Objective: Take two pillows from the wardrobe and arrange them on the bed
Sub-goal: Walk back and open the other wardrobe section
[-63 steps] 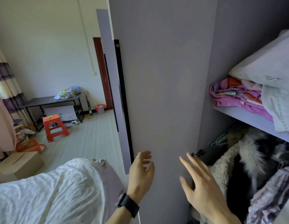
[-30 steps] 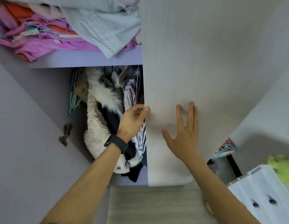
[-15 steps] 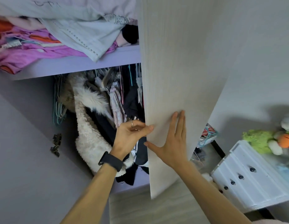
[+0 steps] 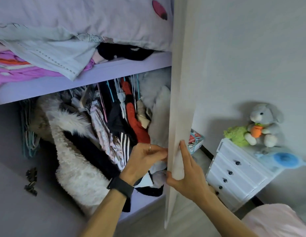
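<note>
The fingers (image 4: pixel 185 155) of the right hand (image 4: pixel 188 175) are laid straight along the outer face of the wardrobe door (image 4: pixel 180 82). The thumb is hooked round its edge from behind, so the door is pinched there. The left hand (image 4: pixel 143 159) is curled up against the same edge from the inside with the fingertips pressed onto it, so the door is basically gripped from both sides. The door is seen almost edge-on.

The pillow (image 4: pixel 80 12), pale lilac, is stuffed onto the top shelf (image 4: pixel 118 69). It's lying over a heap of folded stuff, with a light bluish cloth (image 4: pixel 51 55) draped over pink and orange bits. Below the shelf a bunch of hung clothes are crammed together: a fluffy white coat (image 4: pixel 75 161), some dark pieces, and a red garment (image 4: pixel 136 122) further right, near the door.

Off to the right, a white chest of drawers (image 4: pixel 237 173) is parked against the wall. A grey plush rabbit (image 4: pixel 264 120) with a carrot is sat on top, just beside a green plush (image 4: pixel 236 134).

A black watch (image 4: pixel 120 186) is worn on the left wrist and a ring (image 4: pixel 149 147) on one left finger.
</note>
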`<state>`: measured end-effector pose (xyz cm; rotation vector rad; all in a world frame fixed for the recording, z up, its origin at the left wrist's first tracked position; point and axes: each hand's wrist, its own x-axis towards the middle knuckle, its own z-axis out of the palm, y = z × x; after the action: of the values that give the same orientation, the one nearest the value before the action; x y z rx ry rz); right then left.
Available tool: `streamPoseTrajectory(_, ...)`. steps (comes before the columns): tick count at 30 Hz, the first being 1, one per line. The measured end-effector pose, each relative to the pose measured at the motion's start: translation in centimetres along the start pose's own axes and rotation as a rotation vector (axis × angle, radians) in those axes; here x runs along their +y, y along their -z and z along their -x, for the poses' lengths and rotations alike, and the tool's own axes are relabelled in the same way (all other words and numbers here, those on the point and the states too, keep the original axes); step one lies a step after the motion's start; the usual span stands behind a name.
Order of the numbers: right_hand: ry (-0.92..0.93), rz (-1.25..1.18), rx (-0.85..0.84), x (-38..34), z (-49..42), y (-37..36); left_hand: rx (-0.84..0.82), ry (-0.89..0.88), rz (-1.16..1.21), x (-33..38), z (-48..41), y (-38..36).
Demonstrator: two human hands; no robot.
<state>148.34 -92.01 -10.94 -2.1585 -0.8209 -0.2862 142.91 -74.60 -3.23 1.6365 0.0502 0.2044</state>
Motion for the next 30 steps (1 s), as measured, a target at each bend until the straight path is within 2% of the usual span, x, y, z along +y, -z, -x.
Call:
streamPoseTrajectory(6, -0.023, 0.061, 0.049, 0.9, 3.8, 3.5, -0.115, -0.18, -0.093, -1.2, -1.7, -5.5)
streamPoseTrajectory(10, -0.173, 0.028, 0.026, 2.1, 6.1, 5.8, -0.122, -0.381, -0.303, -3.1, -3.0, -9.1)
streamPoseTrajectory(18, -0.455, 0.038, 0.325, 7.4, 8.2, 9.9, -0.181, -0.69, -0.733, -6.1, -7.1, -15.4)
streamPoseTrajectory(24, -0.544, 0.075, 0.461, 11.0, 6.4, 12.8, -0.285, -0.763, -0.884, -8.0, -11.6, -19.7)
streamPoseTrajectory(30, -0.602, 0.189, 0.5, 14.5, 4.1, 14.8, -0.297, -0.738, -1.052, -8.5, -14.3, -22.7)
